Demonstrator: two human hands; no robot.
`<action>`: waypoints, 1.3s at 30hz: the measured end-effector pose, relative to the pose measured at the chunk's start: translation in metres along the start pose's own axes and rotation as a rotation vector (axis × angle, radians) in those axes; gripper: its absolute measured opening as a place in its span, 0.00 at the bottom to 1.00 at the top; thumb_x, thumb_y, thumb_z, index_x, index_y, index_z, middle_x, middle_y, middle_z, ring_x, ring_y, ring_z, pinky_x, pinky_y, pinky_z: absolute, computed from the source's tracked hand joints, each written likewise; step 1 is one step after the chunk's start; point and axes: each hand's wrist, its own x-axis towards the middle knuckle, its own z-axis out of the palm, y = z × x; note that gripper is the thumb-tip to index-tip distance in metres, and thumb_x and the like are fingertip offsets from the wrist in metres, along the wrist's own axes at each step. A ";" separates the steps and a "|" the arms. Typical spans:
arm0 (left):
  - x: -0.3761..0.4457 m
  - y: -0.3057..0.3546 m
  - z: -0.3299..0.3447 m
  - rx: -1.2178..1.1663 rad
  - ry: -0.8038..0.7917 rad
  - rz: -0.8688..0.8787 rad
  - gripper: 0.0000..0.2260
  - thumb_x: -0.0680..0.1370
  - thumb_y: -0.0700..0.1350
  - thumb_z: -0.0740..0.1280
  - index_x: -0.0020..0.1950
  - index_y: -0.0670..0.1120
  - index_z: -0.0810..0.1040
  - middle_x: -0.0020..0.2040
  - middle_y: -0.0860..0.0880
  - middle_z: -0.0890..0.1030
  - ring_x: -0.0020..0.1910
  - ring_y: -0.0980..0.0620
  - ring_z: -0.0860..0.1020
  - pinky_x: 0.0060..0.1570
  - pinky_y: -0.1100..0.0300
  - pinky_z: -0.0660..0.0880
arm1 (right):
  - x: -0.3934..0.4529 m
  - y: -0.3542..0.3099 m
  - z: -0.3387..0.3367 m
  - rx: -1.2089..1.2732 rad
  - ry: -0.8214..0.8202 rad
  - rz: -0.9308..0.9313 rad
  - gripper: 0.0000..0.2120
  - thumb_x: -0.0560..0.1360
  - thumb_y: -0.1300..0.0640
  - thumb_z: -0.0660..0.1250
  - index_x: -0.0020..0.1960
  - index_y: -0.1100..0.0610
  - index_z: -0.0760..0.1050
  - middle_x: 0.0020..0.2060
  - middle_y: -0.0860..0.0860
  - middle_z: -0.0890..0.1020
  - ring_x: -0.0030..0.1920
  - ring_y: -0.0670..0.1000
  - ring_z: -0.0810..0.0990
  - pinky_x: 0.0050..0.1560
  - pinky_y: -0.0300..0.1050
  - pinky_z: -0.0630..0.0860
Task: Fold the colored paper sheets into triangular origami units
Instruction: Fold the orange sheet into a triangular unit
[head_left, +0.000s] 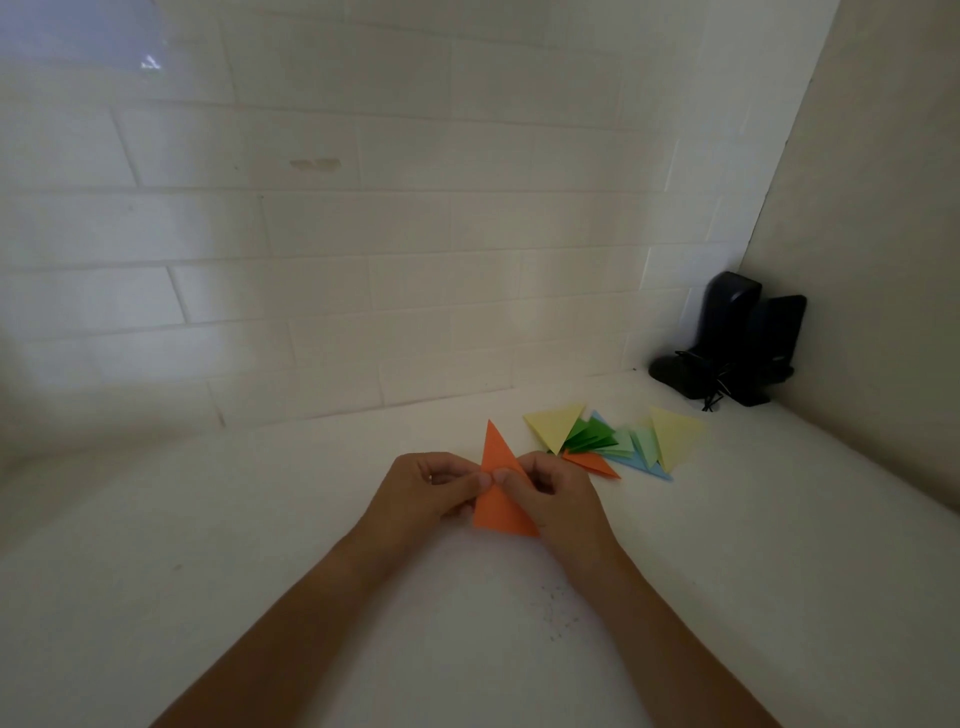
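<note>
White bench (208, 519) in a tiled corner. Left hand (431, 486) and right hand (550, 493) pinch one orange triangle (500, 506) at centre. Right: a pile (613, 441) of folded triangles, two yellow on top; black speakers (737, 343) in corner.

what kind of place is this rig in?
Probably a home desk corner: a white tabletop set against a white brick wall, black desktop speakers in the corner, and folded paper triangles piled nearby.

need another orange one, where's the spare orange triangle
In the head view the spare orange triangle lies on the table right of the right hand, at the near edge of the paper pile.
</note>
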 end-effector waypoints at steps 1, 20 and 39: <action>0.000 0.000 0.000 0.001 -0.001 -0.011 0.05 0.77 0.40 0.75 0.49 0.39 0.87 0.41 0.39 0.87 0.36 0.51 0.83 0.38 0.63 0.79 | -0.001 -0.001 0.000 0.008 -0.009 -0.001 0.17 0.72 0.41 0.71 0.43 0.56 0.82 0.39 0.57 0.83 0.38 0.53 0.79 0.43 0.56 0.76; 0.003 0.000 -0.005 0.036 -0.026 -0.035 0.03 0.75 0.38 0.76 0.47 0.39 0.87 0.44 0.37 0.87 0.40 0.46 0.84 0.43 0.58 0.82 | 0.001 -0.003 -0.004 0.148 0.011 0.049 0.11 0.81 0.54 0.69 0.42 0.57 0.80 0.34 0.50 0.79 0.37 0.47 0.75 0.41 0.46 0.71; 0.003 0.000 -0.006 -0.020 0.047 -0.004 0.03 0.76 0.37 0.75 0.48 0.38 0.87 0.45 0.38 0.87 0.44 0.43 0.87 0.49 0.54 0.84 | 0.002 0.001 -0.002 -0.021 0.033 -0.020 0.13 0.81 0.54 0.69 0.37 0.51 0.78 0.32 0.43 0.78 0.36 0.42 0.75 0.41 0.41 0.70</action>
